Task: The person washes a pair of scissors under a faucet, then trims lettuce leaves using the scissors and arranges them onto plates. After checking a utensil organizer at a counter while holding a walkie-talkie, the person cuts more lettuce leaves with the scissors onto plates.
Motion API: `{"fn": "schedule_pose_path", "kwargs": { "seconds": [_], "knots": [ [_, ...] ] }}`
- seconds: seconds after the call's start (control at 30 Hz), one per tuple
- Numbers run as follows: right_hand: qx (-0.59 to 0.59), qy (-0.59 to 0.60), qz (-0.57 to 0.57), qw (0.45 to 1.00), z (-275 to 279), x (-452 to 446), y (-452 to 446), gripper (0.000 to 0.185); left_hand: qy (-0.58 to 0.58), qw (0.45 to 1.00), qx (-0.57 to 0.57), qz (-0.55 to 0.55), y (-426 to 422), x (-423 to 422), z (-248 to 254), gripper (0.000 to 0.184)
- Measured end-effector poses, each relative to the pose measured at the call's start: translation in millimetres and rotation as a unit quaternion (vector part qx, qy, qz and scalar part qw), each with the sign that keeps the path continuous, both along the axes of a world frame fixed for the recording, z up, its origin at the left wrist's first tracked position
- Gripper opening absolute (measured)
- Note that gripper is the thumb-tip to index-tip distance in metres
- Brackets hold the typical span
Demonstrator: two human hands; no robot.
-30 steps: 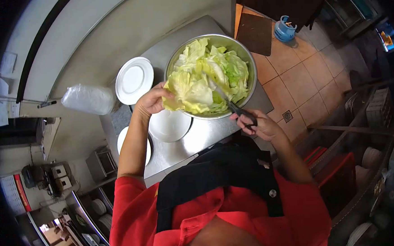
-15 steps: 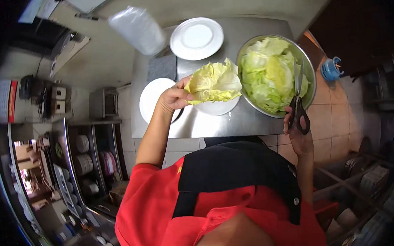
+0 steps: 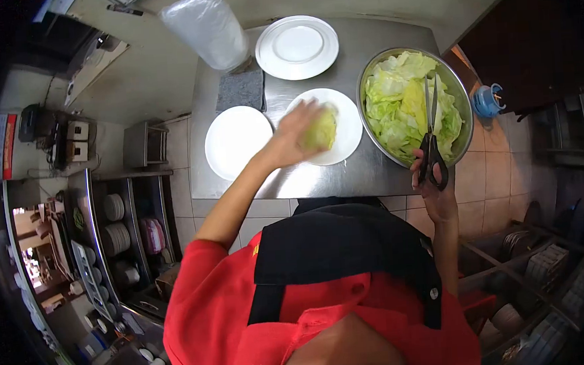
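Blurred by motion, my left hand is over the left part of a white plate, at a piece of lettuce that lies on or just above the plate; the blur hides whether the fingers grip it. My right hand holds black-handled scissors by the handles, their blades parted and pointing away from me over the lettuce. Beneath the blades, the steel bowl is full of lettuce leaves. A second white plate lies to the left of the first.
Stacked white plates stand at the back of the steel table. A grey cloth and a clear plastic bag are at the back left. Shelves with dishes stand left, and a blue gas cylinder is on the right.
My left hand has carried the lettuce leaf from the bowl to the middle plate. The right hand has moved away from the leaves' middle and holds the scissors with wider blades. The view has turned.
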State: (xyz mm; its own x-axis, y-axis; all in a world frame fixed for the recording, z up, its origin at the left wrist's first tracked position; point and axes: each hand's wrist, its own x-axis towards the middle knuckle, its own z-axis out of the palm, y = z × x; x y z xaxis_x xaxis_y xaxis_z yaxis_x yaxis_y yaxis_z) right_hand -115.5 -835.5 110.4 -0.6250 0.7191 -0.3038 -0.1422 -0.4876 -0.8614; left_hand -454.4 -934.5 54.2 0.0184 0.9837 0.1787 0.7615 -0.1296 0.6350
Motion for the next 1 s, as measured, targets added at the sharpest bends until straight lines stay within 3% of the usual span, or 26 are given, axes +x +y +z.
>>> {"fn": "schedule_pose_path", "kwargs": {
  "seconds": [0.07,0.1,0.17,0.23,0.47,0.53,0.63,0.83,0.9,0.97,1.0],
  "knots": [
    [-0.002,0.01,-0.025,1.0,-3.1,8.3,0.5,0.057,-0.211,0.957,-0.013,0.196,-3.3,-16.8,-3.1,0.058],
    [-0.001,0.021,-0.041,0.999,-4.8,13.3,1.7,0.056,-0.283,0.927,0.015,0.244,-1.2,-34.4,-26.3,0.051],
    [0.004,0.027,-0.058,0.998,-6.2,21.4,5.6,0.057,-0.253,0.941,-0.066,0.215,-5.2,-43.2,-52.8,0.046],
    [0.014,0.039,-0.094,0.995,-2.3,27.8,8.1,0.057,-0.222,0.943,-0.158,0.189,0.9,-28.7,-48.0,0.046],
    [0.06,0.03,-0.179,0.982,10.6,59.0,14.8,0.055,-0.129,0.974,-0.055,0.177,35.4,-10.3,-27.9,0.046],
    [0.06,0.032,-0.194,0.979,11.9,63.5,14.5,0.055,-0.1,0.967,-0.149,0.181,39.7,-5.3,7.6,0.048],
    [0.048,0.041,-0.213,0.975,9.4,66.6,12.2,0.055,0.01,0.962,-0.226,0.149,44.5,-25.8,-21.9,0.048],
    [0.059,0.027,-0.164,0.984,5.1,61.8,6.4,0.056,-0.117,0.953,-0.252,0.121,44.6,-28.3,-24.8,0.037],
    [0.078,0.037,-0.146,0.986,4.9,54.9,5.7,0.051,-0.269,0.906,-0.307,0.11,45.9,-30.5,-20.7,0.041],
    [0.082,0.034,-0.141,0.986,6.2,48.3,5.4,0.054,-0.302,0.889,-0.33,0.095,47.0,-34.3,-27.7,0.036],
    [0.086,0.03,-0.138,0.986,6.8,45.4,5.1,0.056,-0.379,0.858,-0.337,0.087,47.1,-32.4,-26.6,0.032]
  ]
}}
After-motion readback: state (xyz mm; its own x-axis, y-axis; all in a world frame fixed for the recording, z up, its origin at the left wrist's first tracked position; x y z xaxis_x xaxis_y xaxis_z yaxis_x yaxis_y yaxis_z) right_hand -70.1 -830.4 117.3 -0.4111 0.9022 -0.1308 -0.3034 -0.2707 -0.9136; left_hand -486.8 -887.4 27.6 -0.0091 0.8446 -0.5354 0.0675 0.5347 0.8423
